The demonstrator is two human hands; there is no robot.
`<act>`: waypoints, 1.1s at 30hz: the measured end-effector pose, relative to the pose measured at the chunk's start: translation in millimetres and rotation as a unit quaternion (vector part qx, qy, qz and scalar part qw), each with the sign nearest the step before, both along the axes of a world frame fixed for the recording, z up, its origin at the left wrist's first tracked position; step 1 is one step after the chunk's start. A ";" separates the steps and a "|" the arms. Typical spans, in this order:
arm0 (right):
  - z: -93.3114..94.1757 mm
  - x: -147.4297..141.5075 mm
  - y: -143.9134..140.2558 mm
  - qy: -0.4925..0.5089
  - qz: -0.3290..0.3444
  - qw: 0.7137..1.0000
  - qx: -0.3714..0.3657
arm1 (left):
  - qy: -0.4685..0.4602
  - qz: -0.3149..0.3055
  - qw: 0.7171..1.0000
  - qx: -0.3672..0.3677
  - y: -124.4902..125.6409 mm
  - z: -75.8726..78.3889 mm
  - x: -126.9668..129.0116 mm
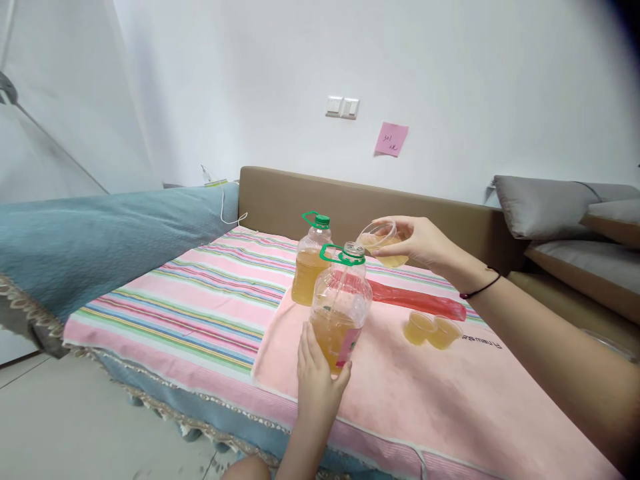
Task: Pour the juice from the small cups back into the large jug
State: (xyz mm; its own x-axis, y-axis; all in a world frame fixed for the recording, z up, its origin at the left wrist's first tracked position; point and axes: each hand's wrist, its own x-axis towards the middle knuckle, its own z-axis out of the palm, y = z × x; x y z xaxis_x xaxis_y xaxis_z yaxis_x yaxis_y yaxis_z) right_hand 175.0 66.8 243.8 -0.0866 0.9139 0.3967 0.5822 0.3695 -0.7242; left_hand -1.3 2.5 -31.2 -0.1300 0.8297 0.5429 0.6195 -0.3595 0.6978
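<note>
My left hand (319, 370) is wrapped round the lower part of a clear plastic jug (336, 320) with a green handle ring and an uncapped mouth. Yellowish liquid fills about its lower half, and a thin stream seems to run down inside. In my right hand (413, 241) is a clear plastic cup (390, 252), tilted at the jug's mouth with yellowish liquid in it. Behind stands a second jug (309, 270), capped in green and holding similar liquid. To the right, two cups of yellow liquid, a left cup (420, 327) and a right cup (445, 333), sit side by side.
A pink cloth (390, 393) lies over a striped cover (180, 300). A long red plastic bag or wrapper (415, 299) stretches behind the cups. Grey cushions (555, 207) are stacked at right, against a brown backrest (280, 197). A white cable (223, 207) trails at back left.
</note>
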 end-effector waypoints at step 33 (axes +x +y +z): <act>22.8 -12.2 -6.8 -0.159 -0.021 0.987 0.033 | 0.011 0.001 1.000 0.004 -0.8 3.6 -0.2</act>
